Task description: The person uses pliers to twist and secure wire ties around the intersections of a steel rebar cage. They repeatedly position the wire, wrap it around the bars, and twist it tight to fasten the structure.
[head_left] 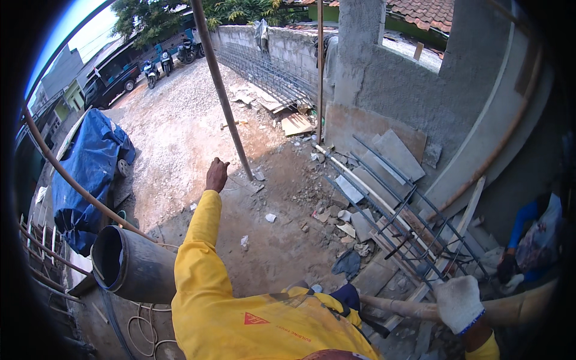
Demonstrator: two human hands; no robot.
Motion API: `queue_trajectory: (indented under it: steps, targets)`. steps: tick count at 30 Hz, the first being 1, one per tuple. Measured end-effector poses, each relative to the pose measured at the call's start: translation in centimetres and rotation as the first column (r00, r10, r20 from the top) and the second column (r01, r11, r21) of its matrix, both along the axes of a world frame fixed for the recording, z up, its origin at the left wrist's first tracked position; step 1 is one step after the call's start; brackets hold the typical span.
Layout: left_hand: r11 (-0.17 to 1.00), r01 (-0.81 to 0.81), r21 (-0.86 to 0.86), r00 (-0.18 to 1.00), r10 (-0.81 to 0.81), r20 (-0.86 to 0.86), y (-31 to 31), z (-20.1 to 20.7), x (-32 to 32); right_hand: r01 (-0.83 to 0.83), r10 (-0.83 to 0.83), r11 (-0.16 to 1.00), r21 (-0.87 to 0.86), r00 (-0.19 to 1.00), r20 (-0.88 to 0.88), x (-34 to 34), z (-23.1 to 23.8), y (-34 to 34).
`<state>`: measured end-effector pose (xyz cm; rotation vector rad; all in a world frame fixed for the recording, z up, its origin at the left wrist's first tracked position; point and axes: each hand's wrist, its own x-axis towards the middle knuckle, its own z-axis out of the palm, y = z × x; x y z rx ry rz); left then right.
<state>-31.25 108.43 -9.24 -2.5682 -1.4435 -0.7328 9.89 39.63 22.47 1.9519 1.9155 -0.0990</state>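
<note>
My left arm, in a yellow sleeve, reaches forward over the dirt ground. My bare left hand point(216, 174) is closed with its fingers bent together. A thin pale line shows beside it, but I cannot make out what the fingers hold. Just beyond it stands a slanted pole point(223, 90), apart from the hand. My right hand point(459, 303), in a white knitted glove, is closed over a bamboo pole point(396, 307) at the lower right. Close to that glove lies a rebar cage point(414, 204) of dark bars, leaning over rubble.
A large dark bucket point(147, 264) stands at left, near a blue tarp point(90, 174) and a coiled hose point(144, 330). Broken boards point(396, 156) lean on the grey wall point(384, 84). A co-worker's blue sleeve point(525, 225) shows at the right. Motorbikes point(151, 73) are parked far off.
</note>
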Motion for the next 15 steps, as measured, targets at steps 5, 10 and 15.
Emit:
queue_trajectory:
  steps: [5,10,15]
  targets:
    - [0.994,-0.083,0.071,0.996,0.085,-0.027,0.8,-0.3,-1.0,-0.182,0.383,0.913,0.365,0.076,-0.921,0.8,3.1,-1.1]
    - [1.000,-0.005,-0.019,1.000,0.006,0.030,1.6,-1.9,-1.3,0.550,-0.215,0.808,0.210,0.608,-0.764,0.2,3.4,-3.2]
    - [0.972,-0.216,0.090,0.969,0.225,-0.105,2.4,-1.9,-3.5,-0.382,0.289,0.920,0.081,0.528,-0.799,0.6,1.1,-0.2]
